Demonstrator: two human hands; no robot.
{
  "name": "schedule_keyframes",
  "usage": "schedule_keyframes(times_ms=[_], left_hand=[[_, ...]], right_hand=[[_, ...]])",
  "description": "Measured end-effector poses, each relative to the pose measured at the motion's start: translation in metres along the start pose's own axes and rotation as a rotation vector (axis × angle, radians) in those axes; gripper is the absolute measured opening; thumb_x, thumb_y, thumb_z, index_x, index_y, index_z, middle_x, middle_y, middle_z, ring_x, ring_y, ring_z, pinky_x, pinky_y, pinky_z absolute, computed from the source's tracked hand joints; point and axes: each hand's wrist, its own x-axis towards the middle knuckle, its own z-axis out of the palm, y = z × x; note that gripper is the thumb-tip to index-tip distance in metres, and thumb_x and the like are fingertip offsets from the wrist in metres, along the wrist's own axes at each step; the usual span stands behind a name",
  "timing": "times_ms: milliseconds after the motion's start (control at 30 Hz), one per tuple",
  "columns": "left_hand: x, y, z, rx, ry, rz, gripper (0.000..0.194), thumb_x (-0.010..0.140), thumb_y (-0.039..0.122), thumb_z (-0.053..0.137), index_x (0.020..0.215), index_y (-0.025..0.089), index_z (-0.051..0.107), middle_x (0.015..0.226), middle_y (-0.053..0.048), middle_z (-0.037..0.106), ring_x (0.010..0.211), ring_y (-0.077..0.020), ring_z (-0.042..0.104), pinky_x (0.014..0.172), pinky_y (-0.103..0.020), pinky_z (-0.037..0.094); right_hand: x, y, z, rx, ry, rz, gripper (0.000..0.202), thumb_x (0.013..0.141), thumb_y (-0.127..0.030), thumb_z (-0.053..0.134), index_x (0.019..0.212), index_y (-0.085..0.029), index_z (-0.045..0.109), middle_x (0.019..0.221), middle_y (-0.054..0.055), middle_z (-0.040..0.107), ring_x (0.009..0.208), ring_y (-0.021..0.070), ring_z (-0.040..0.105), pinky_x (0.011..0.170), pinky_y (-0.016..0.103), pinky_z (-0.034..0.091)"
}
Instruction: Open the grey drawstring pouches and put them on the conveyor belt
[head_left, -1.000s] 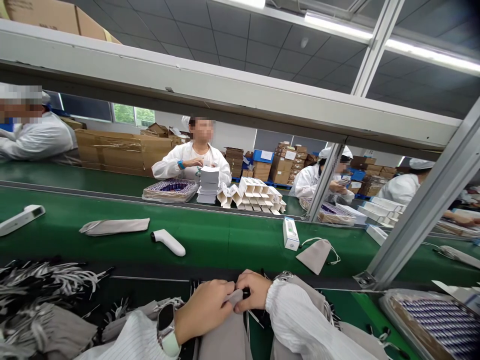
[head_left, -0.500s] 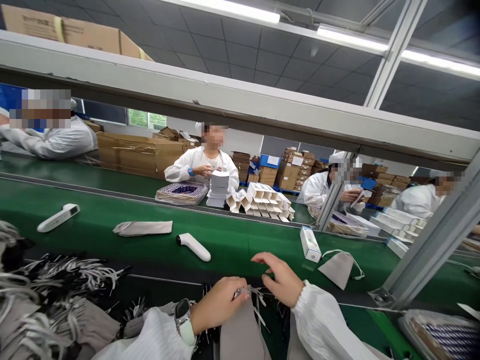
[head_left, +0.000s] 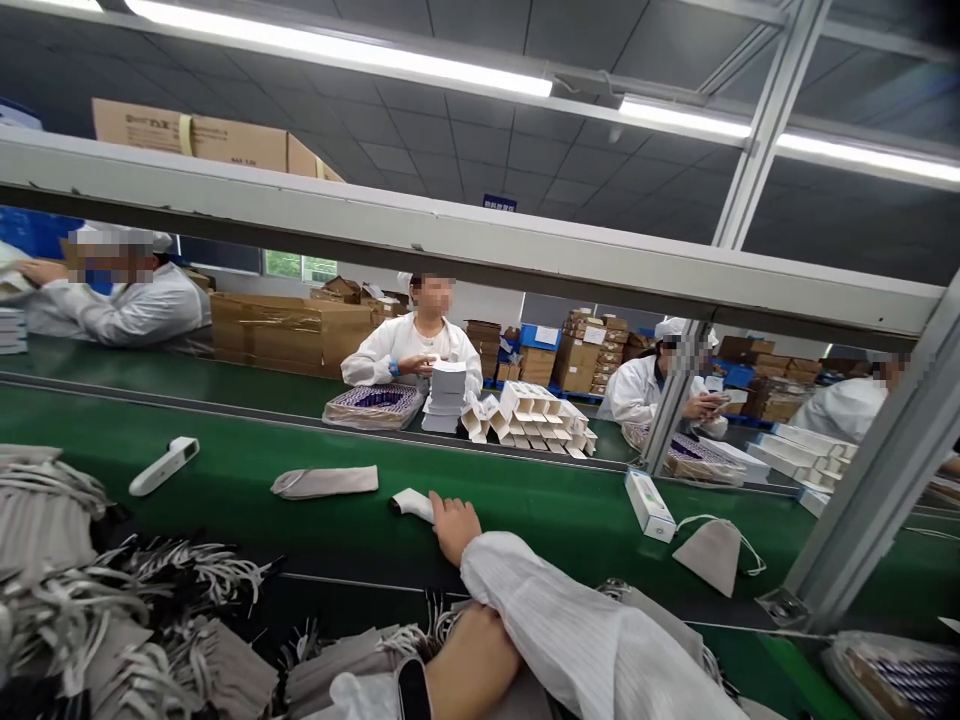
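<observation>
A white handheld infrared thermometer (head_left: 412, 504) with a dark tip lies on the green conveyor belt. My right hand (head_left: 455, 528) is over its handle end, fingers closed around it. The right sleeve crosses in front of my left hand (head_left: 480, 655), which is low over the grey fabric pouches at the near edge. Its fingers are hidden behind the sleeve, so what they hold does not show. To the left on the belt lie a grey drawstring pouch (head_left: 330, 482) and another white thermometer (head_left: 165, 466).
Heaps of grey drawstring pouches (head_left: 49, 520) fill the near left. On the belt's right are a small white box (head_left: 649, 505) and a pouch (head_left: 709, 556). A metal post (head_left: 862, 480) stands at right. Across the belt, co-workers in white sit by open white boxes (head_left: 536, 415).
My right hand has moved left and forward onto the thermometer, its forearm now crossing over my left hand. The view has tilted up a little, shifting everything down and rightward.
</observation>
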Motion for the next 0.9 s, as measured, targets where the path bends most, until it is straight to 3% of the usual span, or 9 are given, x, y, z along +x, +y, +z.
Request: schedule_keyframes(times_ms=[100,167,267,333,433,533,633,800,900], left_hand=[[0.0,-0.001,-0.006,-0.036,0.049,0.024,0.029,0.082,0.012,0.035,0.106,0.016,0.05,0.105,-0.013,0.054,0.097,-0.0274,0.048,0.081,-0.04,0.038],[0.001,-0.003,-0.012,-0.167,0.121,0.048,0.028,0.084,0.016,0.033,0.108,0.02,0.046,0.109,-0.008,0.05,0.097,-0.023,0.046,0.081,-0.034,0.038],[0.002,-0.004,-0.02,-0.483,0.25,0.079,0.021,0.087,0.025,0.029,0.092,0.021,0.049,0.095,-0.003,0.047,0.086,-0.0148,0.047,0.077,-0.025,0.038],[0.002,-0.003,-0.024,-0.638,0.31,0.062,0.025,0.088,0.031,0.027,0.083,0.019,0.048,0.086,-0.002,0.041,0.078,-0.0119,0.044,0.073,-0.022,0.038],[0.002,0.0,-0.029,-0.743,0.331,0.033,0.029,0.087,0.038,0.026,0.08,0.019,0.047,0.083,-0.001,0.034,0.076,-0.0115,0.039,0.071,-0.022,0.037],[0.002,0.001,-0.03,-0.761,0.302,0.048,0.031,0.086,0.041,0.027,0.078,0.019,0.046,0.083,0.0,0.031,0.077,-0.0122,0.037,0.071,-0.022,0.036],[0.002,-0.002,-0.031,-0.785,0.306,0.043,0.031,0.085,0.043,0.028,0.077,0.019,0.045,0.082,0.0,0.03,0.077,-0.0126,0.036,0.07,-0.023,0.035],[0.005,-0.006,-0.032,-0.831,0.332,-0.009,0.027,0.085,0.042,0.031,0.081,0.02,0.046,0.085,0.0,0.03,0.077,-0.0121,0.037,0.072,-0.023,0.034],[0.007,-0.009,-0.035,-0.862,0.396,-0.068,0.025,0.085,0.04,0.031,0.08,0.02,0.045,0.086,0.0,0.03,0.079,-0.0122,0.038,0.072,-0.022,0.034]], right_hand=[[-0.013,0.016,-0.018,0.016,0.054,-0.043,0.061,0.072,-0.01,0.048,0.127,-0.016,0.023,0.107,0.015,0.05,0.1,0.026,0.044,0.08,0.04,0.033],[-0.031,0.031,-0.036,0.209,0.16,0.002,0.063,0.072,-0.012,0.048,0.128,-0.019,0.02,0.107,0.012,0.05,0.101,0.0251,0.043,0.082,0.039,0.033],[-0.07,0.053,-0.063,0.902,0.282,0.153,0.063,0.074,-0.022,0.048,0.129,-0.02,0.017,0.092,0.008,0.056,0.085,0.0209,0.053,0.076,0.038,0.039],[-0.097,0.06,-0.077,1.358,0.254,0.168,0.072,0.072,-0.029,0.053,0.13,-0.02,0.011,0.083,0.005,0.057,0.074,0.0181,0.056,0.073,0.038,0.042],[-0.126,0.061,-0.088,1.719,0.258,0.161,0.1,0.059,-0.025,0.067,0.13,-0.029,-0.004,0.082,0.001,0.056,0.07,0.0171,0.059,0.074,0.04,0.043],[-0.137,0.057,-0.089,1.814,0.308,0.193,0.117,0.05,-0.017,0.072,0.126,-0.037,-0.015,0.081,-0.002,0.053,0.065,0.0171,0.06,0.072,0.043,0.044],[-0.135,0.059,-0.085,1.848,0.262,0.14,0.116,0.048,-0.014,0.072,0.126,-0.035,-0.011,0.08,-0.002,0.053,0.07,0.0187,0.06,0.073,0.042,0.044],[-0.132,0.068,-0.082,1.728,0.186,0.06,0.047,0.064,-0.031,0.062,0.106,-0.024,0.041,0.083,0.002,0.055,0.079,0.0163,0.055,0.073,0.033,0.041],[-0.134,0.069,-0.076,1.593,0.108,-0.042,0.037,0.068,-0.038,0.059,0.097,-0.022,0.043,0.081,0.0,0.053,0.071,0.0115,0.051,0.067,0.026,0.039]])
